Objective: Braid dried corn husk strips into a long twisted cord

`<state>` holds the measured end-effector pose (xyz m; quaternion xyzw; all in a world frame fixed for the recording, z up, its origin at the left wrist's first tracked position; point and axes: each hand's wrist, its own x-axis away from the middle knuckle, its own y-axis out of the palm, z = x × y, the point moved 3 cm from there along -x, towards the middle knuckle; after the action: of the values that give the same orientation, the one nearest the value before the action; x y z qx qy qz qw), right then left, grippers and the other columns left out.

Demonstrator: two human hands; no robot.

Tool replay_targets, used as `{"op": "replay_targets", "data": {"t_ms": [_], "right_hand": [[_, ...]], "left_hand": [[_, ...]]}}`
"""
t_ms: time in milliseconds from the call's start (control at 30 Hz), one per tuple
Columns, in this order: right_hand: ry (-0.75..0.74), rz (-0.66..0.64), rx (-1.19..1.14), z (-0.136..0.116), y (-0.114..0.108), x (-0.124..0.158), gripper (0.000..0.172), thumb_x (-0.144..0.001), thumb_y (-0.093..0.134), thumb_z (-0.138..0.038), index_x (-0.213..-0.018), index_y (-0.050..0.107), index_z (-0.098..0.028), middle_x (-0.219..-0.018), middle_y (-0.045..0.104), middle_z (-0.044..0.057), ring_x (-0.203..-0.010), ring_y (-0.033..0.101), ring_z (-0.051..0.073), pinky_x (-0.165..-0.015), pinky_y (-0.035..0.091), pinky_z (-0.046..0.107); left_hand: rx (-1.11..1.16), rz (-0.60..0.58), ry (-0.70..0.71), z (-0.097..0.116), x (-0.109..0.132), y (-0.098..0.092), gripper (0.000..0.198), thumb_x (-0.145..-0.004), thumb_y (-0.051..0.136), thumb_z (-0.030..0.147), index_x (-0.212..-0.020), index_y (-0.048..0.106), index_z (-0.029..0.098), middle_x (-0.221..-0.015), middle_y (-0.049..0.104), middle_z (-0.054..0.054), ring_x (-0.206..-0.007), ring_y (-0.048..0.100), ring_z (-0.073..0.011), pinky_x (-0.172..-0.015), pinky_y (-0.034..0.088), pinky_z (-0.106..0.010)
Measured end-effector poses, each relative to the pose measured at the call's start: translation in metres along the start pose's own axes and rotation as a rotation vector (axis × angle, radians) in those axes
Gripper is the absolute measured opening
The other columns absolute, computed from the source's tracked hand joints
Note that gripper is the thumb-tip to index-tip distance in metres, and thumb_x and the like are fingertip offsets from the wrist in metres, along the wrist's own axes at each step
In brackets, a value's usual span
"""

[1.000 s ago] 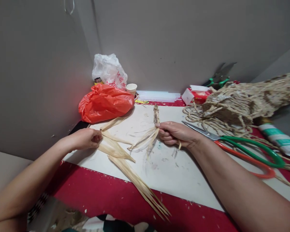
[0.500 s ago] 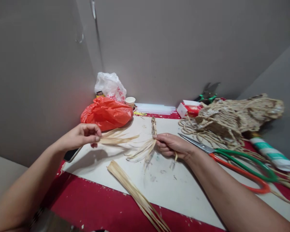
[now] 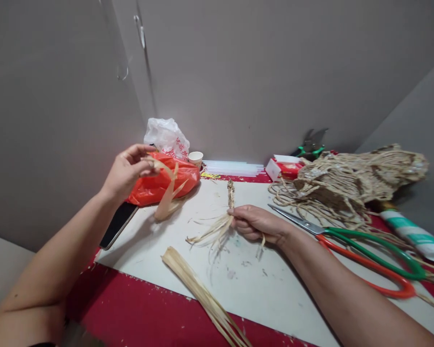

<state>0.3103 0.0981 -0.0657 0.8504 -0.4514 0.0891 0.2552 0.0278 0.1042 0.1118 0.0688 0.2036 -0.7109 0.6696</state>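
Observation:
My left hand [image 3: 132, 168] is raised in front of the orange plastic bag. Its thumb and fingers pinch a pale dried husk strip [image 3: 168, 195], which hangs down to the right with frayed ends, slightly blurred. My right hand [image 3: 255, 222] is closed around the base of a short braided piece [image 3: 231, 193] that points away from me over the white board. Loose husk strands [image 3: 211, 230] fan out to the left from under its fingers, and one end pokes out below the palm. Nearer to me lies a bundle of flat husk strips [image 3: 198, 284], touched by neither hand.
Large scissors [image 3: 318, 229] with green and orange handles lie beside my right forearm. Behind them is a heap of twisted cord [image 3: 358, 178]. An orange bag [image 3: 146, 190], paper cup [image 3: 195, 158], glue sticks [image 3: 235, 168], red box [image 3: 285, 167] and dark phone [image 3: 119, 224] surround the white board [image 3: 275, 299].
My left hand has risen and moved away from me, and its husk strip now hangs down instead of lying sideways. My right hand keeps its hold on the braid. The view has tilted slightly.

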Motion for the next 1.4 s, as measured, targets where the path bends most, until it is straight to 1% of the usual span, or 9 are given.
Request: {"op": "replay_targets", "data": {"t_ms": [200, 300, 433, 533, 633, 800, 1000, 1167, 1400], "right_hand": [[0.0, 0.002, 0.008, 0.0, -0.001, 0.0, 0.032, -0.079, 0.058, -0.039, -0.064, 0.053, -0.012, -0.041, 0.021, -0.012, -0.035, 0.01, 0.001, -0.03, 0.01, 0.013], [-0.006, 0.005, 0.013, -0.002, 0.0, 0.0, 0.032, -0.079, 0.059, -0.039, -0.064, 0.053, -0.011, -0.041, 0.021, -0.012, -0.035, 0.01, 0.001, -0.03, 0.01, 0.013], [-0.017, 0.003, 0.02, -0.003, 0.001, 0.0, 0.031, -0.079, 0.058, -0.038, -0.064, 0.052, -0.012, -0.041, 0.02, -0.012, -0.035, 0.01, 0.001, -0.029, 0.011, 0.012], [-0.021, 0.005, 0.022, -0.005, 0.003, 0.001, 0.029, -0.079, 0.057, -0.037, -0.065, 0.051, -0.013, -0.041, 0.02, -0.012, -0.035, 0.01, 0.002, -0.029, 0.012, 0.012], [-0.027, 0.006, 0.02, -0.007, 0.005, 0.003, 0.03, -0.079, 0.058, -0.036, -0.061, 0.045, -0.015, -0.041, 0.021, -0.012, -0.036, 0.01, 0.002, -0.029, 0.012, 0.012], [-0.055, -0.026, 0.0, -0.01, 0.008, 0.005, 0.041, -0.078, 0.059, -0.034, -0.054, 0.029, -0.02, -0.042, 0.02, -0.012, -0.035, 0.01, 0.001, -0.029, 0.012, 0.012], [-0.097, -0.042, -0.019, -0.013, 0.004, 0.003, 0.034, -0.077, 0.061, -0.034, -0.058, 0.039, -0.017, -0.042, 0.02, -0.012, -0.036, 0.011, 0.002, -0.03, 0.012, 0.012], [-0.125, -0.01, -0.023, -0.016, 0.004, 0.004, 0.026, -0.076, 0.063, -0.037, -0.072, 0.051, -0.014, -0.042, 0.018, -0.014, -0.035, 0.009, 0.002, -0.03, 0.012, 0.012], [-0.161, 0.045, -0.001, -0.016, 0.008, 0.005, 0.045, -0.074, 0.065, -0.041, -0.055, 0.03, -0.019, -0.039, 0.021, -0.012, -0.032, 0.012, 0.001, -0.028, 0.014, 0.012]], "left_hand": [[0.021, 0.093, 0.071, 0.039, -0.057, -0.02, 0.017, -0.066, 0.061, 0.011, -0.082, 0.059, 0.014, -0.07, 0.06, 0.002, -0.059, 0.055, -0.0057, -0.06, 0.047, -0.021], [-0.116, 0.009, 0.007, 0.041, -0.074, -0.022, 0.01, -0.067, 0.055, 0.009, -0.075, 0.059, 0.013, -0.063, 0.057, 0.002, -0.057, 0.053, -0.0065, -0.063, 0.047, -0.024], [-0.508, -0.144, -0.173, 0.033, -0.081, -0.016, 0.006, -0.06, 0.06, 0.006, -0.064, 0.062, 0.01, -0.059, 0.057, -0.001, -0.057, 0.055, -0.0112, -0.067, 0.046, -0.03], [-0.357, -0.11, -0.015, 0.049, -0.077, -0.008, 0.006, -0.066, 0.058, 0.009, -0.071, 0.062, 0.008, -0.068, 0.059, -0.002, -0.062, 0.054, -0.0087, -0.069, 0.045, -0.028], [-0.244, -0.204, -0.044, 0.052, -0.063, 0.014, 0.008, -0.067, 0.06, 0.01, -0.074, 0.061, 0.008, -0.068, 0.058, -0.001, -0.057, 0.052, -0.0065, -0.063, 0.043, -0.024], [-0.154, -0.567, -0.294, -0.008, -0.02, 0.076, 0.024, -0.062, 0.069, 0.02, -0.084, 0.061, 0.014, -0.068, 0.058, 0.001, -0.058, 0.053, -0.0096, -0.055, 0.043, -0.023], [-0.05, -0.513, -0.415, -0.082, 0.005, 0.125, 0.032, -0.06, 0.072, 0.024, -0.086, 0.056, 0.013, -0.057, 0.05, 0.005, -0.05, 0.045, -0.0056, -0.05, 0.037, -0.019], [0.084, -0.493, -0.42, -0.093, 0.007, 0.144, 0.034, -0.059, 0.074, 0.025, -0.085, 0.056, 0.013, -0.055, 0.05, 0.005, -0.047, 0.041, -0.0044, -0.047, 0.03, -0.018], [0.161, -0.521, -0.497, -0.101, 0.017, 0.152, 0.036, -0.057, 0.075, 0.024, -0.086, 0.057, 0.013, -0.06, 0.054, 0.004, -0.048, 0.043, -0.0044, -0.049, 0.029, -0.019]]}}
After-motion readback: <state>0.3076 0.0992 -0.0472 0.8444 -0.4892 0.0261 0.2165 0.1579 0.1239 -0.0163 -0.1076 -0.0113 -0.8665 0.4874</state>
